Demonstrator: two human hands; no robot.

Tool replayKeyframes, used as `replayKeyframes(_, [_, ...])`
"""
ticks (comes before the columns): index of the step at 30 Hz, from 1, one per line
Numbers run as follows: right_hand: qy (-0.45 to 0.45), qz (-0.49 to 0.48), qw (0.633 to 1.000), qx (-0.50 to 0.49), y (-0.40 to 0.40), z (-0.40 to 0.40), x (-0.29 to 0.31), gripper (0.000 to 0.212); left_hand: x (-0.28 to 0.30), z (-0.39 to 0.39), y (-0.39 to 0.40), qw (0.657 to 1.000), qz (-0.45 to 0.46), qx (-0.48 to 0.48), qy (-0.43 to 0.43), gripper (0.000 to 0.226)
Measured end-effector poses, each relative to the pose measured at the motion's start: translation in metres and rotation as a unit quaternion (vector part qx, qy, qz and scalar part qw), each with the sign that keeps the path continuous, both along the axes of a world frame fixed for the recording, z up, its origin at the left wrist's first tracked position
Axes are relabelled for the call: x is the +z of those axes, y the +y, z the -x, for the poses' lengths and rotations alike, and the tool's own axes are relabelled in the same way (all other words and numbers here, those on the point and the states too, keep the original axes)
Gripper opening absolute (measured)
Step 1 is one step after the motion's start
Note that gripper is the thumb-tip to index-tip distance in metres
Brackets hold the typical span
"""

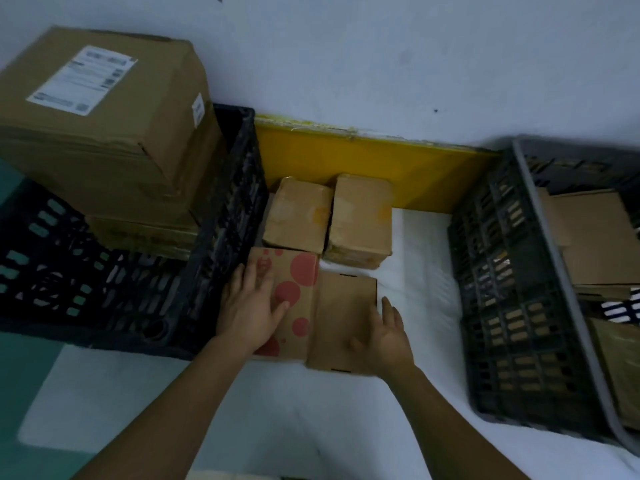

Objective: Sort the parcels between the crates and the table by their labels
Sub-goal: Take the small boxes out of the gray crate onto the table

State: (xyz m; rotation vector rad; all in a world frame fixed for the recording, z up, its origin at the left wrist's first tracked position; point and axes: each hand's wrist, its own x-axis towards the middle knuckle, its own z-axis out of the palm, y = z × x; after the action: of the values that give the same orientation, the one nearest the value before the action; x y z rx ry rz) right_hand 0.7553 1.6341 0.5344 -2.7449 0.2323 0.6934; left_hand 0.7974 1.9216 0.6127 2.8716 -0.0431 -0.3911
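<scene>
Blurring softens everything, so print on the white label (82,80) atop the big carton (114,129) in the left black crate (221,258) cannot be read; the right crate (512,289) is cut off at the edge. Left hand (251,306) lies flat, fingers straight, on the red-dotted parcel (294,292). Right hand (384,336) rests open on the plain brown parcel (341,317), gripping nothing. Both parcels sit touching on the white table (415,244), before two taped parcels (329,220)

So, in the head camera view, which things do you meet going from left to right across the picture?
Black crate with the big labelled box in it → red-dotted box under the left hand → plain flat box touched by the right hand → bare white table → grey crate with cardboard in it.
</scene>
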Motion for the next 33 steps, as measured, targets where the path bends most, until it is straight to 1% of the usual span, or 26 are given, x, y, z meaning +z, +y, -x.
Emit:
replayKeyframes(4, [-0.025,0.059,0.998,0.027,-0.006,0.016,0.029,0.098,0.011,-0.002,-0.014,0.998,-0.028,-0.032,-0.053,0.079])
replayKeyframes(8, [-0.077,0.082,0.993,0.03,-0.018,0.025,0.067,0.089,0.028,-0.007,-0.037,0.994,-0.043,-0.06,-0.082,0.076])
replayKeyframes(15, [-0.193,0.091,0.977,0.007,-0.056,0.033,0.145,0.08,0.064,-0.017,-0.116,0.989,-0.002,-0.103,-0.108,0.077])
replayKeyframes(17, [-0.25,0.087,0.964,0.002,-0.07,0.038,0.167,0.076,0.079,-0.018,-0.144,0.984,0.015,-0.122,-0.127,0.077])
replayKeyframes(20, [-0.348,0.072,0.935,-0.01,-0.095,0.042,0.196,0.072,0.099,-0.017,-0.187,0.978,0.034,-0.147,-0.145,0.078])
replayKeyframes(23, [-0.4,0.071,0.914,-0.02,-0.133,0.043,0.219,0.07,0.116,-0.014,-0.23,0.974,0.05,-0.162,-0.15,0.08])
replayKeyframes(26, [-0.43,0.062,0.9,-0.038,-0.192,0.048,0.227,0.061,0.129,-0.008,-0.277,0.968,0.06,-0.163,-0.179,0.079])
replayKeyframes(28, [-0.425,0.061,0.901,-0.058,-0.239,0.051,0.225,0.058,0.139,-0.001,-0.309,0.964,0.069,-0.16,-0.199,0.079])
replayKeyframes(31, [-0.328,0.099,0.935,-0.089,-0.306,0.052,0.218,0.067,0.153,0.012,-0.359,0.961,0.075,-0.166,-0.208,0.079])
replayKeyframes(33, [-0.273,0.113,0.949,-0.111,-0.343,0.049,0.212,0.074,0.158,0.019,-0.388,0.96,0.076,-0.174,-0.208,0.079])
